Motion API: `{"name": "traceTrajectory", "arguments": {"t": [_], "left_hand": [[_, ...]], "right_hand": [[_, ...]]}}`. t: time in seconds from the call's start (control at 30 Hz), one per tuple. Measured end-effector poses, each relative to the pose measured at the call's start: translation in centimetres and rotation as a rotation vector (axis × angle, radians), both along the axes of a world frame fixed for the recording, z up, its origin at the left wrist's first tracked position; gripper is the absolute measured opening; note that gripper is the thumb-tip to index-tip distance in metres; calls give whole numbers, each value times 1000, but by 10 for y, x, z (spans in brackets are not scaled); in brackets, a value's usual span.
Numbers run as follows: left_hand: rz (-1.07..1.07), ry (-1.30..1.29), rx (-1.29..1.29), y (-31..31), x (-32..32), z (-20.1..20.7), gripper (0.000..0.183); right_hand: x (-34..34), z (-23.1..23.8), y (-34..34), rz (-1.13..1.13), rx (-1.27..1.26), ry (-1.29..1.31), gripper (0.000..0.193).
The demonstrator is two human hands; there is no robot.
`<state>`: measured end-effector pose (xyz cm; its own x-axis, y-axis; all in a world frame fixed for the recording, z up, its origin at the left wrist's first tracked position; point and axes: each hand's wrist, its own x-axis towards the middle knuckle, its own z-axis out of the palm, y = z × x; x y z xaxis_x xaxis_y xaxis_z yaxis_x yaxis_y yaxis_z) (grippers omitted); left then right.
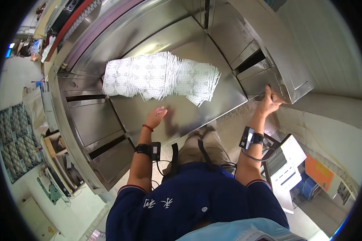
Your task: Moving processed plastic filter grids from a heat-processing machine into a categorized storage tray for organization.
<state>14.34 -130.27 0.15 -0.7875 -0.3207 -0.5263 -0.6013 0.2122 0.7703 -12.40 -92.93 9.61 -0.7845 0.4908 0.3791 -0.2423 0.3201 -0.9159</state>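
Observation:
A wide stainless-steel tray or cabinet bed (177,116) lies in front of me, with metal side walls. Across its middle spread overlapping white printed sheets or strips (149,74), fanned into two neighbouring heaps; their exact kind is hard to tell. My left hand (156,116) hovers over the near part of the metal, short of the sheets, empty, with its fingers loosely stretched out. At the right, my right hand (268,105) grips the lower corner of the metal side panel (265,82), thumb on the inner face, the other fingers partly hidden behind.
Slots (251,61) are cut in the side walls. A red-edged machine part (74,26) runs along the far left. Beyond the left wall stand a dark mesh rack (20,140) and shelves. Papers (287,168) and an orange board (318,172) are at the lower right.

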Motion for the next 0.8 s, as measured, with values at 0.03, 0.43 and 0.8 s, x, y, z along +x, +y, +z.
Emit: {"name": "traceTrajectory", "arguments": {"t": [0.03,0.43,0.8], "left_hand": [[24,10,23,4,-4,-1,49],[-461,529,-618,79,-246,36,32],[-636,358,-834,101,-287,-69,55]], "right_hand": [[-2,2,8,92,-107,-50,33],[76,-80,25,895,-115,-1083,30],[86,-123,52,828,-150,-1247,29]]}}
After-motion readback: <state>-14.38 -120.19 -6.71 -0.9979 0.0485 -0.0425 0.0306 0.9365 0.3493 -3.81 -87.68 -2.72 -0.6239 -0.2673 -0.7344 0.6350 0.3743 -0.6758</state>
